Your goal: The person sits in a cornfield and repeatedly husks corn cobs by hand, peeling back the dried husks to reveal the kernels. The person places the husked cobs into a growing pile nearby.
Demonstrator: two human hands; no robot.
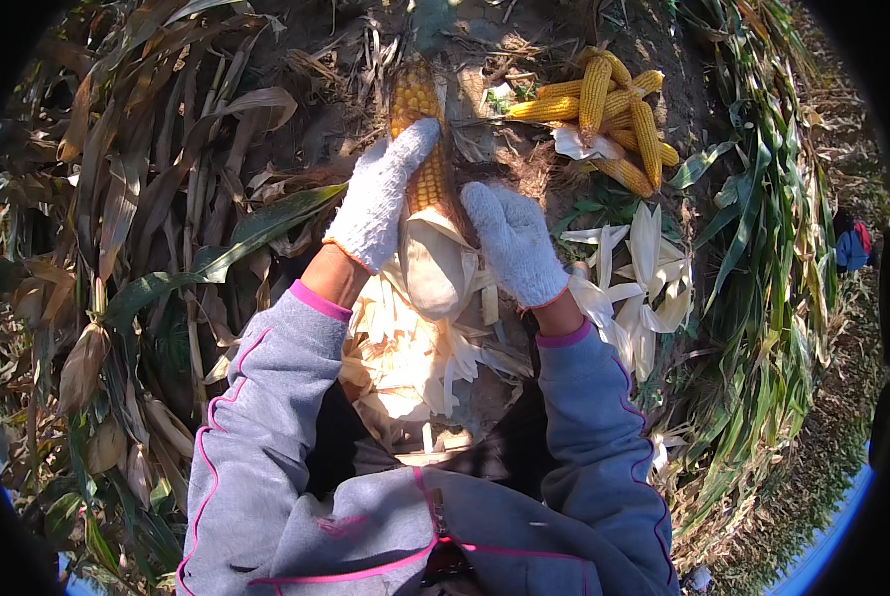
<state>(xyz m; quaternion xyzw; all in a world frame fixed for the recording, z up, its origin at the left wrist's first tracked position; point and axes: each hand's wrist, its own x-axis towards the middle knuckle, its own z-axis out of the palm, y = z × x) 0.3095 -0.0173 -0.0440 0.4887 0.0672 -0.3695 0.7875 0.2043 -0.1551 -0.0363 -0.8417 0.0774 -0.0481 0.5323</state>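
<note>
My left hand, in a white knitted glove, grips a yellow ear of corn that points away from me. Its thumb lies across the kernels. A pale husk is peeled down around the base of the ear. Close against the ear's right side, my right hand, gloved the same way, has its fingers curled at the brown silk and husk edge. Whether those fingers pinch the husk is hidden. Stripped husks lie below, between my legs.
A pile of bare corn ears rests on the soil at the far right. More loose husks lie nearer me. Dry corn stalks crowd the left side, some bearing ears in husk. Greener stalks line the right.
</note>
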